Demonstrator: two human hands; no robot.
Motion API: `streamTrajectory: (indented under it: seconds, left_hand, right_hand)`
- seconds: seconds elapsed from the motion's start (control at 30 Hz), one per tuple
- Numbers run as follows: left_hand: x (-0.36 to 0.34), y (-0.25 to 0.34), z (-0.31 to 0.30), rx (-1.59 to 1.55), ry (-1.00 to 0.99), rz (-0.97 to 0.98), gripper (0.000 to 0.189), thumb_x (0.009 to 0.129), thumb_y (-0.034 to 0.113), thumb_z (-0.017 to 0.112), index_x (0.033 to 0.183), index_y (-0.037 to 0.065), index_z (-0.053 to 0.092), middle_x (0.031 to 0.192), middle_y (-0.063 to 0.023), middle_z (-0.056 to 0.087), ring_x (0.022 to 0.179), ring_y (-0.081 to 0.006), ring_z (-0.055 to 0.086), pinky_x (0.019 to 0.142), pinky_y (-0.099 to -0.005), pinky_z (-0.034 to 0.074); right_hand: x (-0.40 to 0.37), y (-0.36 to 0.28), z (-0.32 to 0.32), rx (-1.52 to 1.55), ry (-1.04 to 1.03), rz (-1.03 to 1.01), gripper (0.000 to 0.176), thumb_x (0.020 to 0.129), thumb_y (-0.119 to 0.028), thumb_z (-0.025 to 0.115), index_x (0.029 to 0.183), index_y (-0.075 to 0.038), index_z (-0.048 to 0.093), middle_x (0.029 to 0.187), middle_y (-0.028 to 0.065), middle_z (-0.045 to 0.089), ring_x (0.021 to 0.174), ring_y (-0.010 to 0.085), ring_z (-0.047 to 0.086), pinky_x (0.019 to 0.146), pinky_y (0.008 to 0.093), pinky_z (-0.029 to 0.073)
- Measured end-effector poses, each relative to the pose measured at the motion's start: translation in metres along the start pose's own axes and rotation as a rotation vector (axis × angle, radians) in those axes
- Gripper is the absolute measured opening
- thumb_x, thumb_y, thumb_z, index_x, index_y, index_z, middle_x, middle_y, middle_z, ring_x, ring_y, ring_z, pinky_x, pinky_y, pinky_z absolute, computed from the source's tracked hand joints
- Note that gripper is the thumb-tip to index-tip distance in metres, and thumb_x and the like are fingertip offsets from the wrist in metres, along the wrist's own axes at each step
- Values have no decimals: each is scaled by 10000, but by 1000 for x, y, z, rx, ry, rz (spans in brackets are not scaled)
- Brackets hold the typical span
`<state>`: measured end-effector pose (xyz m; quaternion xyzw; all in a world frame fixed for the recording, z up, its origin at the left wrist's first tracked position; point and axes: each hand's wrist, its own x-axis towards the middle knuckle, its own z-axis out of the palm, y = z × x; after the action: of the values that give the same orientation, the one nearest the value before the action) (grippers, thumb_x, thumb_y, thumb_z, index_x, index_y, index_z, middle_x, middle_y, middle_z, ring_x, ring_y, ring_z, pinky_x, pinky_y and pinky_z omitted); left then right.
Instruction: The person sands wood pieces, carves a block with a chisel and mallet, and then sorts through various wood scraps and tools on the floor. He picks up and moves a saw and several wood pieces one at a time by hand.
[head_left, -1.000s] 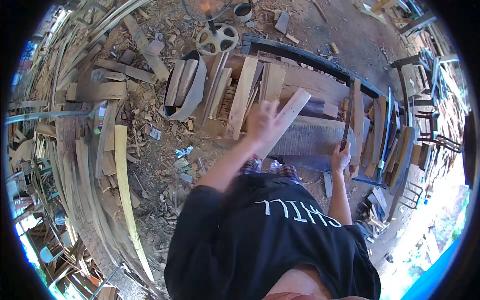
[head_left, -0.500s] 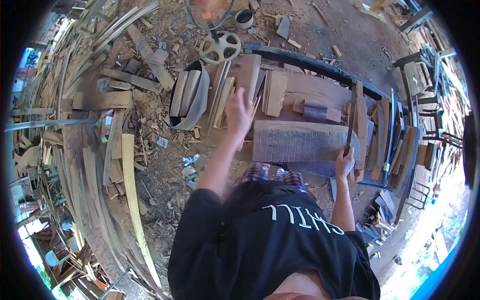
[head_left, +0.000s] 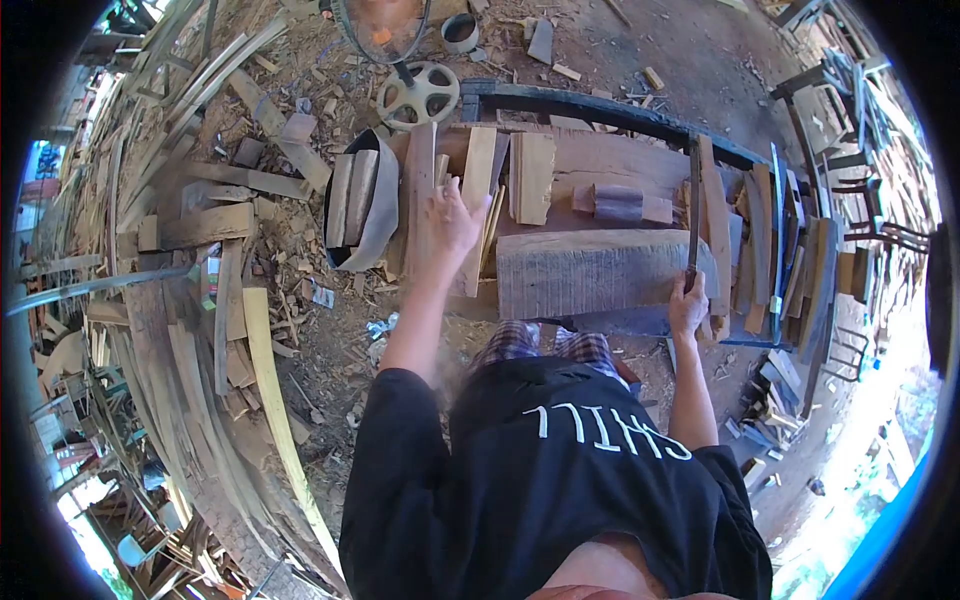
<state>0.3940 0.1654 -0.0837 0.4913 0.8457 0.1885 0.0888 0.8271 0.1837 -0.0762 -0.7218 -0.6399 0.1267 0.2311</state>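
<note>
your right hand is closed round the handle end of the long dark blade, which points away from you, across the right part of the bench. the thick block lies flat and crosswise on the near side, its right end just beside that hand.

your left hand has its fingers spread apart, with nothing clamped in them. it is over the wood at the bench's left end, between the brown plank and the pale plank; you cannot tell from here whether it touches either one.

right of the pale plank lies the short board, and further right are the small dark blocks, beyond the thick block. more boards stand side by side to the right of the blade. left of the brown plank is the tub, with two wood pieces inside. the spoked wheel is beyond it, and the yellow strip runs lengthwise on your left.
</note>
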Motion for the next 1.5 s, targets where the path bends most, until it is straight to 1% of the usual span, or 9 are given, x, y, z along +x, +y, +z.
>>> streamTrajectory:
  seconds: [0.17,0.37,0.5,0.73,0.93,1.3,1.33,1.43,1.5]
  left_hand:
    - [9,-8,29,-22,-123,-55,845,725,355,769,1376,-4,367,1228,-221,533,1207,-403,468,1043,-450,375]
    - [26,-32,13,-343,-165,-98,680,761,335,734,1252,-87,525,1102,-286,630,1049,-371,617,923,-412,480]
    - [31,-29,1,-861,-329,-152,433,899,363,601,1109,-16,619,994,-99,665,830,-150,624,750,-267,491]
    - [0,35,-15,-1065,-540,-166,447,952,378,578,1218,21,541,933,-7,587,765,-55,556,683,-214,471]
    - [-36,93,-8,-439,-451,245,648,863,316,688,1365,-11,441,1298,-218,549,1224,-316,523,1024,-384,402]
    - [-20,170,42,-227,-436,568,621,854,242,671,1389,56,416,1298,-229,512,1221,-400,453,1049,-457,338]
    - [-18,180,48,-227,-438,548,616,856,237,668,1386,55,412,1292,-230,514,1213,-404,457,1042,-461,340]
    - [-10,191,68,-224,-324,525,611,862,219,659,1391,60,396,1285,-232,514,1204,-402,464,1033,-462,336]
    - [-6,189,74,-200,-292,496,617,865,209,652,1401,63,383,1295,-227,512,1212,-399,461,1031,-464,332]
  right_hand:
    - [1,4,1,9,19,7,268,947,-308,563,965,-43,523,824,199,666,768,424,640,657,494,471]
    - [-1,-3,-5,72,7,51,270,950,-324,550,941,-56,514,786,203,652,751,432,631,648,507,461]
    - [-1,-3,-4,90,11,67,271,944,-318,556,926,-53,504,761,217,641,751,443,626,639,513,460]
    - [-3,-6,-10,106,10,108,215,908,-261,570,1002,-67,564,870,220,652,820,434,629,694,508,484]
    - [-37,4,-22,377,5,164,199,934,-225,575,989,-44,512,825,256,610,809,457,597,660,488,457]
    - [-66,93,-90,438,232,476,138,944,-144,558,1051,-83,495,764,203,574,738,401,612,642,424,465]
    - [-60,108,-90,406,349,390,168,928,-154,601,1051,-71,522,751,143,565,659,205,560,628,351,453]
    - [-35,141,-114,214,345,358,188,887,-123,604,1053,-78,527,889,184,613,819,392,624,679,438,488]
    - [-11,159,-124,173,330,342,231,865,-153,637,1065,-81,547,957,168,620,850,381,628,692,451,501]
